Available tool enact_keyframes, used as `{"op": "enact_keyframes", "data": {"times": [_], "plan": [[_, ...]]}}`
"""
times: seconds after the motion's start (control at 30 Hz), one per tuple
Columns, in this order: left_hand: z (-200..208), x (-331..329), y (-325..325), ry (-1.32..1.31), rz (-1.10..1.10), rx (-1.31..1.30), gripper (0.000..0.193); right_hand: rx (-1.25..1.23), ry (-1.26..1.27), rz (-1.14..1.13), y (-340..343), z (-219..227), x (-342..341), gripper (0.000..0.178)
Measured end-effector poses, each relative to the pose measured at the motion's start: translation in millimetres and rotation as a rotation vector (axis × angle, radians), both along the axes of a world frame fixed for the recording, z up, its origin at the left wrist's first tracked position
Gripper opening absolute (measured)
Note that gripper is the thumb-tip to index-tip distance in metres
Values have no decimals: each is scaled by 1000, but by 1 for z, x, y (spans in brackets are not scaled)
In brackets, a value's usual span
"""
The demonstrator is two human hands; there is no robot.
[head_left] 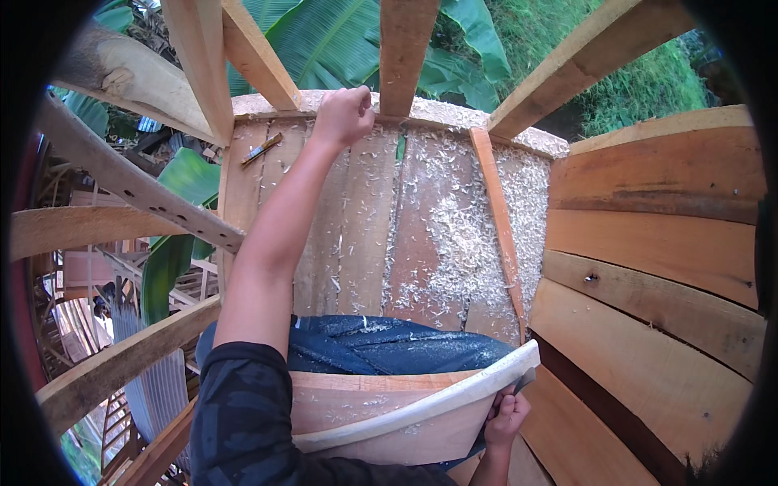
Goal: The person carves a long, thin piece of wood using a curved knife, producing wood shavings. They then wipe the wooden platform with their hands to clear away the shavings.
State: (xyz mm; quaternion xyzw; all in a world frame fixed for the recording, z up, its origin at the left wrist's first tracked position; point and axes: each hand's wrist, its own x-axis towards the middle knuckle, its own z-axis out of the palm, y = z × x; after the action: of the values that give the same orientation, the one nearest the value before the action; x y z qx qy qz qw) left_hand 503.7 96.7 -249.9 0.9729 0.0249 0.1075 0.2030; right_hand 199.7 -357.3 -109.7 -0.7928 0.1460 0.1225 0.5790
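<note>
My left hand (344, 113) reaches far out to the low curved wooden edge beam (450, 113); its fingers are curled closed, and what they hold, if anything, is hidden. Across my lap lies a wide wooden board (356, 397) with a pale curved wood strip (421, 405) along it. At the right end of that strip my right hand (507, 415) is closed around a small flat grey piece (525, 381), perhaps a blade; its kind is not clear. Wood shavings cling to my dark blue trousers (389, 344).
Curly shavings (466, 243) cover much of the plank floor (365, 227). A narrow loose batten (498, 219) lies lengthwise on the right. A small brush-like tool (262, 150) rests at the far left. Upright posts (405, 49) and a plank wall (648, 243) surround me.
</note>
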Motion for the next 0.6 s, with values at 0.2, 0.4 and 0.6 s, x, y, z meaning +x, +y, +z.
{"op": "enact_keyframes", "data": {"times": [0.2,0.4,0.6], "plan": [[-12,8,9,-488,67,77,6,43,-9,9,1,2,1,57],[7,-33,-14,-200,-307,-10,12,36,-11,-16,-1,1,-1,58],[9,-7,-86,-183,-532,93,26,46,-2,-11,3,4,1,58]]}}
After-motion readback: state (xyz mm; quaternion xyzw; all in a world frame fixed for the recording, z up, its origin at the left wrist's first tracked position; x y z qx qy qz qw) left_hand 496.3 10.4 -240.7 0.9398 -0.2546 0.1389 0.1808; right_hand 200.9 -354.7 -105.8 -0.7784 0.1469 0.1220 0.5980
